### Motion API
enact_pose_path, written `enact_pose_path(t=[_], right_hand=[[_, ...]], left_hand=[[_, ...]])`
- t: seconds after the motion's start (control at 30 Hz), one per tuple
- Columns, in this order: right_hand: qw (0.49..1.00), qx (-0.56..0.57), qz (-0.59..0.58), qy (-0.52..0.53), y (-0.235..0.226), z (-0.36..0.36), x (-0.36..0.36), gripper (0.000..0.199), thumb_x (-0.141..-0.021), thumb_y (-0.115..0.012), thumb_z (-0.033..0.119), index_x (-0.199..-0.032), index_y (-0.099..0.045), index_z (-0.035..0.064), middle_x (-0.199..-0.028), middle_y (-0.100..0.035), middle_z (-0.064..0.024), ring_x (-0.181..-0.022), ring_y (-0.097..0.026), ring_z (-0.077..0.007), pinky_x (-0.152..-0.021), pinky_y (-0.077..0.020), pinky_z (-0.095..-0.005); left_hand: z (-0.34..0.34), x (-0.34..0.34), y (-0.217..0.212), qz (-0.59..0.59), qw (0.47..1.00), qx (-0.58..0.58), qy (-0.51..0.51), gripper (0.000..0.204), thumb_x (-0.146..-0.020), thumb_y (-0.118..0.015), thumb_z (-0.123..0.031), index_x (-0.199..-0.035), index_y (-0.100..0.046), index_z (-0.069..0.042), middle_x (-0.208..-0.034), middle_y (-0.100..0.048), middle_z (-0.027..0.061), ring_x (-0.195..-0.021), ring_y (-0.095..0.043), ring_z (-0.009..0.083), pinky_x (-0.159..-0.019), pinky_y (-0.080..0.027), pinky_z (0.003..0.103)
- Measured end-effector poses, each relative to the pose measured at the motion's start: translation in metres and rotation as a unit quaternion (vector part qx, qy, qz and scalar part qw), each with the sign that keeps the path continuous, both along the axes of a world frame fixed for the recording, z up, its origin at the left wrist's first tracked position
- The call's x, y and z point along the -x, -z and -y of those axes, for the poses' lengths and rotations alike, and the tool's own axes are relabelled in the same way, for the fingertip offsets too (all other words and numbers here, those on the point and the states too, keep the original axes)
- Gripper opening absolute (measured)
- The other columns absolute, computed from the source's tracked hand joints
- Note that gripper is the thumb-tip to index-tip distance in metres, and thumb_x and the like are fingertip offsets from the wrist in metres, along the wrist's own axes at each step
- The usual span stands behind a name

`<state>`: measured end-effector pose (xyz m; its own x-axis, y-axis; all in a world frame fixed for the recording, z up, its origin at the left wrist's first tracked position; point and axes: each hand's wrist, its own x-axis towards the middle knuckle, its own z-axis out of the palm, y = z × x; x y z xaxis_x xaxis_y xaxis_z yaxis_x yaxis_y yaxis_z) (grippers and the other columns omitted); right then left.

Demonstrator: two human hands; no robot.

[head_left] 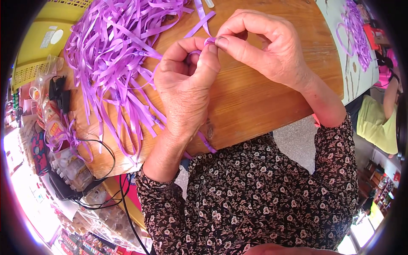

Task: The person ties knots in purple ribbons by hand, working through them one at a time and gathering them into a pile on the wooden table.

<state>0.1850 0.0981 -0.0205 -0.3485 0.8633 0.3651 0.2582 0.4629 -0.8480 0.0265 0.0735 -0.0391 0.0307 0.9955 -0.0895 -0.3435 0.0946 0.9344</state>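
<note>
Above the table's middle, both my hands meet at a narrow purple ribbon (pixel 205 22). My left hand (pixel 185 72) is closed, pinching a small fold of the ribbon between thumb and forefinger. The right hand (pixel 263 46) pinches the same fold from the other side, thumb and forefinger pressed together. From the pinch the ribbon runs up toward the far edge, and a tail with a knot-like bunch hangs below my left wrist near the table's front edge. A big tangled heap of purple ribbons (pixel 114 46) lies left of my hands.
The wooden table (pixel 255 114) carries the work. A yellow plastic crate (pixel 42 29) stands at the far left, with packed bags (pixel 72 168) and black cables (pixel 121 195) beside the table. More purple ribbons (pixel 357 34) lie on a white table at right, near a person in yellow-green (pixel 376 123).
</note>
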Motion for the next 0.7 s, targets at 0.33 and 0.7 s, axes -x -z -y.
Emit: enact_pose_path(t=[0.33, 0.7], right_hand=[[0.921, 0.308, -0.229, -0.065, 0.014, -0.003, -0.002, 0.014, -0.085, -0.061, 0.013, -0.092, -0.063, 0.0014, -0.078, -0.059, 0.0007, -0.072, -0.051, -0.0046, -0.065, -0.0408, -0.0189], [0.865, 0.380, -0.308, -0.108, 0.012, -0.006, -0.002, 0.015, -0.086, -0.060, 0.011, -0.095, -0.061, 0.0004, -0.080, -0.059, 0.0000, -0.073, -0.053, -0.0066, -0.068, -0.0427, -0.0197]], left_hand=[[-0.002, 0.001, 0.005, 0.115, 0.992, 0.037, 0.026, 0.008, -0.085, -0.063, -0.008, -0.090, -0.059, -0.004, -0.073, -0.052, -0.0039, -0.060, -0.042, 0.0058, -0.056, -0.032, 0.020], [-0.009, 0.006, 0.010, 0.234, 0.963, 0.073, 0.112, 0.008, -0.086, -0.060, -0.015, -0.090, -0.058, -0.008, -0.072, -0.049, -0.0050, -0.065, -0.038, 0.0056, -0.061, -0.031, 0.023]])
